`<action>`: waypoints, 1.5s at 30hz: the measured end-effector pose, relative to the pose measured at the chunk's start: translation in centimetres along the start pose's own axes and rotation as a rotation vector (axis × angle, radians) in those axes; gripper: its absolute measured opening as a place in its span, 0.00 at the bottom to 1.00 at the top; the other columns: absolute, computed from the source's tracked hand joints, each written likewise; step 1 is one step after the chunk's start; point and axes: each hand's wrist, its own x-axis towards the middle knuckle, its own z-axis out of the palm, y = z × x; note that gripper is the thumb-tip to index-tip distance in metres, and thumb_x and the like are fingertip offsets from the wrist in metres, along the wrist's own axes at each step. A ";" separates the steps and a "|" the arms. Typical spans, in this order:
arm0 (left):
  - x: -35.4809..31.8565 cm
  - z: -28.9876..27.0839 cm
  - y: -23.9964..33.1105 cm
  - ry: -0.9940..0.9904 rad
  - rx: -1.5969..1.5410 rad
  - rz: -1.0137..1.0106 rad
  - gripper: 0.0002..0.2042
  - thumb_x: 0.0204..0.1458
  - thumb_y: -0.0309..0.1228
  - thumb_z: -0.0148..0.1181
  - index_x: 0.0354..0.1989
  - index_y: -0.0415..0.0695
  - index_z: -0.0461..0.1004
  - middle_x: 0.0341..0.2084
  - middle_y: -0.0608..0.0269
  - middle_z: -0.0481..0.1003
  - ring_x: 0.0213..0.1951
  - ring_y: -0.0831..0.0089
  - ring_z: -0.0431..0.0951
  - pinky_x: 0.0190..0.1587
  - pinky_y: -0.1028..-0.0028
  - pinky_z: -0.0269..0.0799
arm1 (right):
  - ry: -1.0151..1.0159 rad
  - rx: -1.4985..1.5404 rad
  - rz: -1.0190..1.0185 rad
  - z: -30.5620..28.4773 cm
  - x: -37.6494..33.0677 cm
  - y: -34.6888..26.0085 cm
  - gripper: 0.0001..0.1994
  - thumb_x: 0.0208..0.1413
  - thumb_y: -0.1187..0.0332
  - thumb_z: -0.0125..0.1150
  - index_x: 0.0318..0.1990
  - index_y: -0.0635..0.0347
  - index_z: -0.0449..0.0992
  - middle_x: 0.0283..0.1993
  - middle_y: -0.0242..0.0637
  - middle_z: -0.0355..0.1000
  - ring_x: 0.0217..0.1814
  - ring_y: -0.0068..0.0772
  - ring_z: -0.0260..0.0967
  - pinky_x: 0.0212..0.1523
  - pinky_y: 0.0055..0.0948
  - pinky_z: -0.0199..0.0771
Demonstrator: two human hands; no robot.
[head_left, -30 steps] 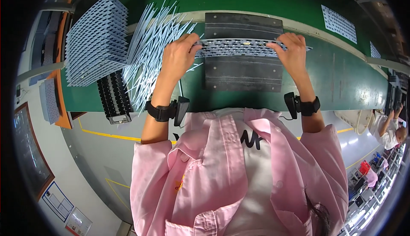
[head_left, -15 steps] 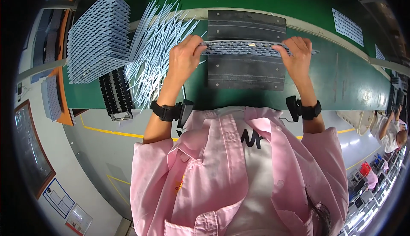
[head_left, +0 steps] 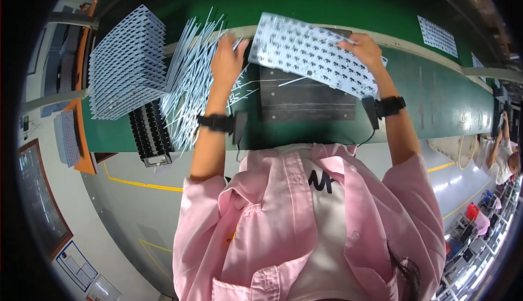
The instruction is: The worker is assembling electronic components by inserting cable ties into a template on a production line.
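My right hand [head_left: 364,51] grips the right part of a white keyboard circuit board [head_left: 310,50], a long flat panel with rows of small dark marks and holes. The board is tilted, its left end farther from me, above a black mat [head_left: 305,102]. Apart from the board's left edge, my left hand [head_left: 226,64] is over a loose heap of thin white strips [head_left: 199,77]. Its thumb stands away from the fingers, whose tips are blurred; no held thing shows in it. One single strip [head_left: 293,81] lies on the mat below the board.
A tall stack of similar boards [head_left: 125,64] stands at the far left, beside a black slotted rack [head_left: 150,132]. Another board [head_left: 437,35] lies at the far right of the green bench [head_left: 436,96]. A person [head_left: 498,151] works farther right.
The board has turned from nearly edge-on to showing its face. My left hand has let go of it and moved left to the strips. A strip now lies on the mat.
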 end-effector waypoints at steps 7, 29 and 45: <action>-6.1 -1.0 -3.4 -0.303 0.181 0.188 0.09 0.41 0.31 0.54 0.30 0.41 0.69 0.30 0.53 0.70 0.32 0.56 0.71 0.31 0.63 0.66 | 0.393 0.214 -0.006 -4.9 -5.2 2.2 0.17 0.41 0.59 0.63 0.16 0.63 0.65 0.13 0.24 0.53 0.18 0.15 0.46 0.18 0.21 0.47; -13.7 -6.7 -5.9 0.000 0.665 -0.048 0.08 0.43 0.28 0.55 0.31 0.40 0.66 0.26 0.53 0.68 0.31 0.56 0.69 0.31 0.64 0.62 | 0.441 0.125 -0.068 -4.8 -10.1 -2.1 0.17 0.39 0.57 0.63 0.19 0.62 0.68 0.14 0.36 0.61 0.16 0.29 0.57 0.18 0.27 0.55; -4.6 -5.6 4.0 -0.120 0.442 0.400 0.10 0.38 0.31 0.58 0.31 0.44 0.69 0.26 0.59 0.72 0.33 0.62 0.71 0.39 0.66 0.62 | 0.560 -0.086 -0.606 2.3 -7.6 -8.8 0.13 0.37 0.60 0.61 0.19 0.59 0.67 0.20 0.32 0.66 0.26 0.34 0.65 0.28 0.31 0.63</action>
